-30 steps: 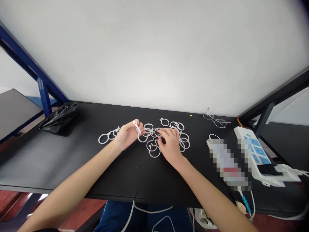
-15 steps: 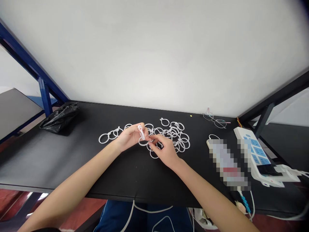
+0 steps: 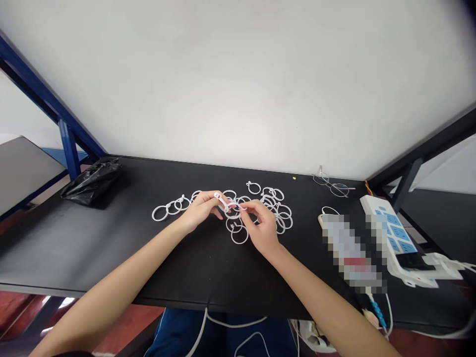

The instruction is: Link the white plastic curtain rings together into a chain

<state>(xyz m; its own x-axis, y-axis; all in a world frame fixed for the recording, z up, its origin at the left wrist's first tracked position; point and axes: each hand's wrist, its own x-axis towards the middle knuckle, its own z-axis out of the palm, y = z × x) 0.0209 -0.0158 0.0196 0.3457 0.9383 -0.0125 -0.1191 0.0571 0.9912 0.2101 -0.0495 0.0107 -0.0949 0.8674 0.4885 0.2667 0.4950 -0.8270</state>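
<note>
My left hand (image 3: pixel 201 212) pinches a white plastic curtain ring (image 3: pixel 223 201) by its eyelet end, with thumb and forefinger closed. My right hand (image 3: pixel 262 225) has its thumb and fingertips pressed together on the right side of what looks like the same ring; whether a second ring is in there, I cannot tell. Below and around the hands lie several loose white rings (image 3: pixel 240 243), each with a small eyelet. More rings (image 3: pixel 160 220) trail off to the left, and a cluster (image 3: pixel 285 205) overlaps at the right, partly hidden by my right hand.
The black table (image 3: pixel 178 277) meets a pale wall. A crumpled black bag (image 3: pixel 91 182) lies at the far left. Eyeglasses (image 3: pixel 329 184), a phone (image 3: pixel 349 253) with a cable and a white power strip (image 3: pixel 390 238) are on the right. Cables (image 3: pixel 238 326) hang over my lap.
My right hand has shifted slightly right and up. The held ring has turned from upright to slanting, with its loop now between my hands. My left fingers have loosened a little.
</note>
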